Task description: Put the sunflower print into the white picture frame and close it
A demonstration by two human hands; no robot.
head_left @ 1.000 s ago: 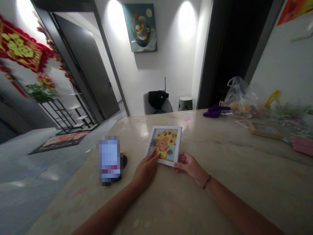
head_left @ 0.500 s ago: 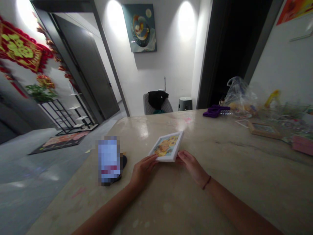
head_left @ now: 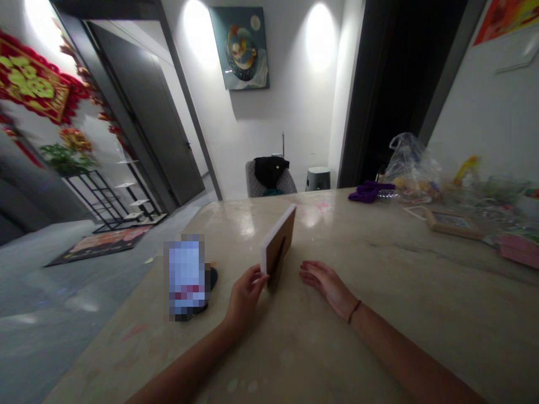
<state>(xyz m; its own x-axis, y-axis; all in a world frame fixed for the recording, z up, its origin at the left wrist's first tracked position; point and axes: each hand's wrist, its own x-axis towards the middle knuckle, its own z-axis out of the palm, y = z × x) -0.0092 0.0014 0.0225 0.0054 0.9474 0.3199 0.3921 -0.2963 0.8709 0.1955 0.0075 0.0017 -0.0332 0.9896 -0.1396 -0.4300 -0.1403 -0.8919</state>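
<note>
A white-edged picture frame (head_left: 278, 238) is tilted up on its side over the table, with its brown backing and a dark stand strip facing right. My left hand (head_left: 246, 292) pinches its near lower corner between thumb and fingers. To the right of the frame, my right hand (head_left: 326, 283) is apart from it, fingers stretched out and holding nothing. A dark cord circles the right wrist. The picture side of the frame is turned away from view.
A phone with a blurred screen (head_left: 186, 275) stands on a dark holder to the left. At the right lie a purple cloth (head_left: 368, 191), a wooden frame (head_left: 452, 223), a clear plastic bag (head_left: 410, 163) and a pink item (head_left: 520, 249). A chair (head_left: 251, 179) stands behind the table.
The picture frame has turned from lying face up to standing on its side, its back now showing. My right hand has let go of it; my left hand keeps hold.
</note>
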